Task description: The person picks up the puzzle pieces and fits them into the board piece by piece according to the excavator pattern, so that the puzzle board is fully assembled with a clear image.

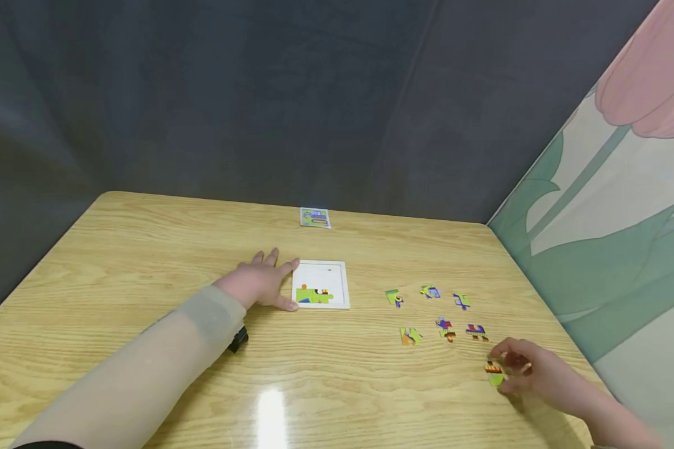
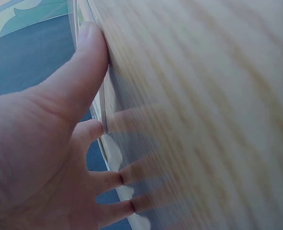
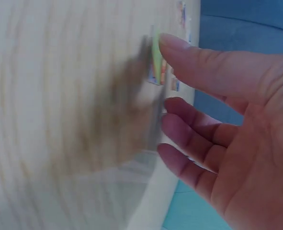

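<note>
My left hand (image 1: 263, 282) lies with its fingers spread at the left side of a white square puzzle tray (image 1: 339, 304). Its thumb and index finger touch the tray's left edge. Joined green puzzle pieces (image 1: 313, 296) lie in the tray's lower left corner. At the right of the table, my right hand (image 1: 547, 377) pinches a green, red and yellow puzzle piece (image 1: 495, 374) between thumb and index finger. That same puzzle piece (image 3: 156, 60) appears nearly edge-on beside the thumb in the right wrist view, the other fingers loosely bent.
Several loose puzzle pieces (image 1: 445, 327) lie between the tray and my right hand. A small picture card (image 1: 315, 217) is at the table's far edge. A dark curtain (image 1: 258, 106) hangs behind, and a wall with painted flowers (image 1: 612, 249) borders the right side.
</note>
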### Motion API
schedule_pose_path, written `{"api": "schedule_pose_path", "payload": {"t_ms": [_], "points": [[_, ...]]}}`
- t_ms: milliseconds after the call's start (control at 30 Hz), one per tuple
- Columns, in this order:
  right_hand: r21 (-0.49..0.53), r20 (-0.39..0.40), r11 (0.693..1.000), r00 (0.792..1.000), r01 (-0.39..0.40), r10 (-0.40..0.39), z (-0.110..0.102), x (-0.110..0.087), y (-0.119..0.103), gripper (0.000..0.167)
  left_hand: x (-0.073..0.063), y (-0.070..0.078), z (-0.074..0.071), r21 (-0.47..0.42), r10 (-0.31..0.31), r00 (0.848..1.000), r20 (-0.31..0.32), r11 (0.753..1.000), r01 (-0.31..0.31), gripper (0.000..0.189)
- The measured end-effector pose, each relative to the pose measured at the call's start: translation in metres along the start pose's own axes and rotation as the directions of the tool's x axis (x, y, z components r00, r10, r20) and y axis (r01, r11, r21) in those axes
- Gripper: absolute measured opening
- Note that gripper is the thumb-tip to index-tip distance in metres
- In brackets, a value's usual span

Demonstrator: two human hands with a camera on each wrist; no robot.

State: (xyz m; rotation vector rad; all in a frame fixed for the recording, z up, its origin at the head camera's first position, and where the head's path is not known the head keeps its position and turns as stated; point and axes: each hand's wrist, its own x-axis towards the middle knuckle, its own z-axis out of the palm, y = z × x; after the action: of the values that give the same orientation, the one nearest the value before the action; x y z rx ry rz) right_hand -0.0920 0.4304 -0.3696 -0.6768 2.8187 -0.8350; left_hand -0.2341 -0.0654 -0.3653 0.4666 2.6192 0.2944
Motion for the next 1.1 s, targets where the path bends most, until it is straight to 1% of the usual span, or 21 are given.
{"api": "schedule_pose_path", "payload": {"t_ms": [200, 333, 467, 533, 600, 800, 867, 1033, 1100], "points": [[0.017, -0.046, 1.0, 0.999, 0.018, -0.017, 0.007, 0.003, 0.005, 0.035, 0.001, -0.001, -0.001, -0.004, 0.006, 1.0, -0.005, 1.0, -0.006, 0.1], [0.011, -0.057, 1.0, 0.998, -0.011, 0.011, 0.008, 0.005, 0.004, 0.037, 0.0, -0.002, -0.001, -0.009, 0.003, 1.0, -0.005, 1.0, -0.003, 0.1], [0.024, -0.034, 0.997, 0.997, -0.074, 0.075, 0.008, 0.006, 0.002, 0.036, 0.0, -0.002, 0.0, -0.008, 0.003, 1.0, -0.001, 1.0, -0.003, 0.1], [0.053, -0.015, 0.993, 0.995, -0.103, 0.104, 0.008, 0.007, 0.001, 0.033, 0.0, -0.002, 0.0, -0.006, 0.004, 1.0, -0.003, 1.0, -0.004, 0.1], [0.095, 0.003, 0.989, 0.994, -0.112, 0.112, 0.008, 0.009, 0.0, 0.027, 0.0, -0.001, 0.001, -0.004, 0.003, 1.0, -0.003, 1.0, -0.003, 0.1], [0.223, 0.014, 0.974, 0.999, -0.042, 0.04, 0.007, 0.016, -0.004, 0.013, -0.001, -0.001, 0.001, -0.006, -0.004, 1.0, -0.001, 1.0, 0.004, 0.099], [0.255, 0.023, 0.966, 0.999, -0.037, 0.032, 0.006, 0.02, -0.008, 0.01, -0.002, 0.0, 0.001, -0.004, -0.004, 1.0, -0.003, 1.0, 0.004, 0.099], [0.324, 0.054, 0.946, 0.999, -0.015, -0.003, 0.003, 0.036, -0.023, 0.007, -0.002, 0.001, 0.0, 0.019, -0.003, 1.0, -0.007, 1.0, 0.003, 0.099], [0.344, 0.06, 0.939, 0.998, 0.01, -0.032, 0.003, 0.045, -0.03, 0.007, -0.002, 0.001, 0.0, 0.019, -0.003, 1.0, -0.006, 1.0, 0.003, 0.099]]}}
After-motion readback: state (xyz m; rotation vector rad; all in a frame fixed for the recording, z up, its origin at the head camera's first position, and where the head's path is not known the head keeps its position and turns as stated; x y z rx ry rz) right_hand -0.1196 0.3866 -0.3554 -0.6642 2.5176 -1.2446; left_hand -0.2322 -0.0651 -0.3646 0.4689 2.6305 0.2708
